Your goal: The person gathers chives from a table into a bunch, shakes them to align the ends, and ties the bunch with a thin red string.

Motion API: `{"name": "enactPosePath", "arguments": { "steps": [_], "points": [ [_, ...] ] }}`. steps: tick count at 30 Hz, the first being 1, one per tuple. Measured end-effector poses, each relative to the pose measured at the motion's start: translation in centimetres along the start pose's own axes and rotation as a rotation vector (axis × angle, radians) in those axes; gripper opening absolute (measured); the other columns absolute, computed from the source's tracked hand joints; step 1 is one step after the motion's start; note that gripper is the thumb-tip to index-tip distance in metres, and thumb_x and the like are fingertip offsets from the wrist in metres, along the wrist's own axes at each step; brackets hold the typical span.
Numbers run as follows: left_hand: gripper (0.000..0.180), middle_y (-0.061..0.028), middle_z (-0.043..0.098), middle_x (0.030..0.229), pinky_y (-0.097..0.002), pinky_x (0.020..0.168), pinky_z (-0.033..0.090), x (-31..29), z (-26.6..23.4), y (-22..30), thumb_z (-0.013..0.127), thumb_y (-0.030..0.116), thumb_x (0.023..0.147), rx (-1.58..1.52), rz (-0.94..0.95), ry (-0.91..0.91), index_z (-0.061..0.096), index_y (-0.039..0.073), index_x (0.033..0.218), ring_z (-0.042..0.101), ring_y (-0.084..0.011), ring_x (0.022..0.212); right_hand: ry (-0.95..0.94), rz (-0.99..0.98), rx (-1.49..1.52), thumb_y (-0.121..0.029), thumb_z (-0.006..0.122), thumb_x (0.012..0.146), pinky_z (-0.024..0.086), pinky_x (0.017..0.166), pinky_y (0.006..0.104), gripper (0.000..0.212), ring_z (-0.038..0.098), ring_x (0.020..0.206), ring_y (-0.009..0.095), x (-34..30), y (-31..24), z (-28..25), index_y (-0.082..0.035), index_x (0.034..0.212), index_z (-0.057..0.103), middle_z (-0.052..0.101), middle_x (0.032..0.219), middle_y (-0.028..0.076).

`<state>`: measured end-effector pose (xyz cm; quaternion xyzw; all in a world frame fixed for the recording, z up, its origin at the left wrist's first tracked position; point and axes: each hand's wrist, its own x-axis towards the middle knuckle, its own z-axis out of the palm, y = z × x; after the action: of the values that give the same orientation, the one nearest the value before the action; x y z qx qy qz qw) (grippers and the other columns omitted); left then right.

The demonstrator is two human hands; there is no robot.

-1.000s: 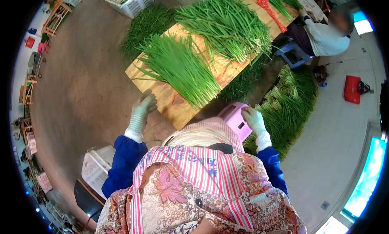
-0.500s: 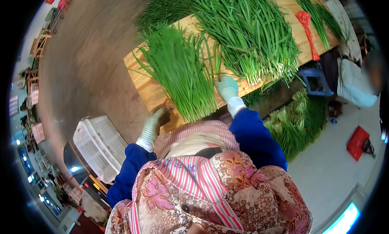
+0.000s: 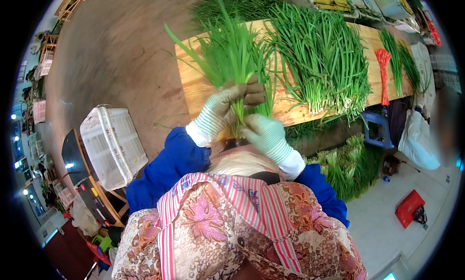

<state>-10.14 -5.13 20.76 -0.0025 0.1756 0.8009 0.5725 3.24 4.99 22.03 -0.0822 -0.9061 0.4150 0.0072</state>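
Note:
My left hand (image 3: 226, 104), in a green-and-white striped glove with a dark palm, is closed round the stalks of some garlic chives (image 3: 240, 49), their green leaves fanning away from me. Just below, my right hand (image 3: 265, 134), gloved alike, has its fingers closed at the pale lower ends of the stalks. How many stalks are held, and whether more lie behind them on the board, I cannot tell. Under them is a wooden board table (image 3: 190, 81). A thick heap of garlic chives (image 3: 323, 57) covers its middle, white ends toward me.
Red ties (image 3: 382, 74) and smaller chive bunches (image 3: 393, 62) lie farther right on the board. A white plastic crate (image 3: 114, 146) stands left. Bundled chives (image 3: 351, 168) and a blue stool (image 3: 378, 129) are on the right, beside another person (image 3: 419, 139). More greens (image 3: 235, 8) lie behind the board.
My hands were apart at either side of the chives lying on the board. Now they have come together in front of me, gripping stalks. The view has shifted, moving the board rightward.

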Motion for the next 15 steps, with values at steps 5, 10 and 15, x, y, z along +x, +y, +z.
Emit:
{"name": "enactPosePath", "arguments": {
  "steps": [5, 10, 15],
  "points": [
    [0.033, -0.0036, 0.043, 0.09, -0.0367, 0.099, 0.037, -1.4, 2.8, 2.0, 0.062, 0.022, 0.087, 0.032, 0.227, -0.049, 0.042, 0.004, 0.108, 0.049, -0.0202, 0.102, 0.181, -0.003, 0.428, -0.01, 0.067, 0.077, 0.048, 0.07, 0.0304, 0.018, 0.061, 0.079, 0.022, 2.0, -0.9, -2.0, -0.002, 0.092, 0.065, 0.062, 0.086, 0.011],
    [0.05, -0.0133, 0.05, 0.125, -0.036, 0.094, 0.043, -2.5, 2.1, 0.9, 0.058, 0.024, 0.09, 0.047, 0.269, -0.032, 0.043, -0.002, 0.129, 0.051, -0.023, 0.107, 0.092, 0.125, 0.521, -0.012, 0.069, 0.077, 0.048, 0.07, 0.0287, 0.017, 0.06, 0.076, 0.019, 3.2, -2.9, -1.9, 0.0, 0.089, 0.066, 0.062, 0.083, 0.01],
    [0.041, -0.0156, 0.057, 0.119, -0.0358, 0.094, 0.045, -3.6, 2.3, 0.9, 0.058, 0.019, 0.09, 0.384, 0.235, 0.224, 0.05, -0.002, 0.124, 0.056, -0.0235, 0.109, 0.132, 0.091, 0.525, -0.008, 0.067, 0.08, 0.046, 0.063, 0.0227, 0.014, 0.053, 0.069, 0.008, 4.0, -2.1, -1.3, 0.001, 0.089, 0.065, 0.061, 0.078, 0.003]
  ]
}}
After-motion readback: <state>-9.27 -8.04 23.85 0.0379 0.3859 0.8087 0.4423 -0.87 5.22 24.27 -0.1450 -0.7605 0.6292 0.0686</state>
